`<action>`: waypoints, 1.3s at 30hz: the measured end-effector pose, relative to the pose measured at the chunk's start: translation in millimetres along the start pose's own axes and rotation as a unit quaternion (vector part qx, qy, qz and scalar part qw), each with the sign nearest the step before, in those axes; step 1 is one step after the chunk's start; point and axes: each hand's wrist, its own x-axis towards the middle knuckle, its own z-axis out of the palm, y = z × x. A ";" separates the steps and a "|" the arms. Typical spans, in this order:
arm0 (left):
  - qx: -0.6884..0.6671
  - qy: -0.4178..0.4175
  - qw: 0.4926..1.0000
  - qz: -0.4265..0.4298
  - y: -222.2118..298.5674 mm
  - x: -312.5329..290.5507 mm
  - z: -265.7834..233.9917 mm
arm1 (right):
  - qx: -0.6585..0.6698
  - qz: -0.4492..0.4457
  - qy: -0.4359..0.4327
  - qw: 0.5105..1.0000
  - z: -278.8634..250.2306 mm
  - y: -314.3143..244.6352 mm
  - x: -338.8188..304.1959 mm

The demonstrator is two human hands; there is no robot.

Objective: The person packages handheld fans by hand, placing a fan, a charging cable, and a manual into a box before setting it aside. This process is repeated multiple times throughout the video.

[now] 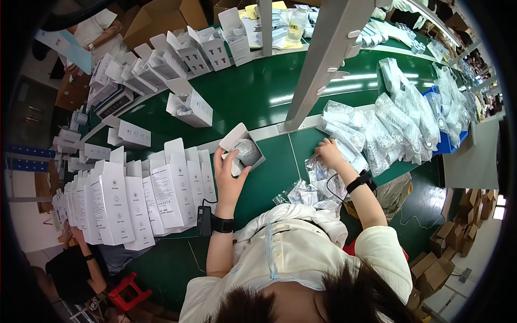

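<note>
My left hand point(230, 175) is closed round the near side of a small white box point(260, 156), thumb and fingers spread along its wall. The box stands tilted with its flaps up, and a clear-wrapped round item point(247, 151) shows inside. My right hand point(329, 153) is bent down over the edge of the bagged goods, fingers curled; what lies under the fingertips is hidden. Just below it lie small clear plastic bags point(308, 194) with little parts in them. Larger bubble-wrap bags point(396, 126) are heaped to the right of this hand.
Rows of upright white boxes point(112, 202) stand at the left. More filled open boxes point(189, 109) stand across the green bench point(242, 97). A metal post point(318, 70) rises in front of me. A blue bin point(446, 144) is at the right. Other people work at the left.
</note>
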 end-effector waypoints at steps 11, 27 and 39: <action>0.119 0.001 0.993 -0.016 -12.8 18.1 -4.6 | 0.627 -0.067 0.325 0.705 -90.8 -107.7 5.6; 0.023 0.041 0.999 -0.023 -25.4 22.8 -15.0 | 0.053 -0.368 0.285 0.883 -103.9 -184.3 34.4; 0.532 0.049 0.804 -0.260 -8.4 -26.1 -124.7 | 0.357 -0.316 0.323 0.818 -78.9 -150.7 45.4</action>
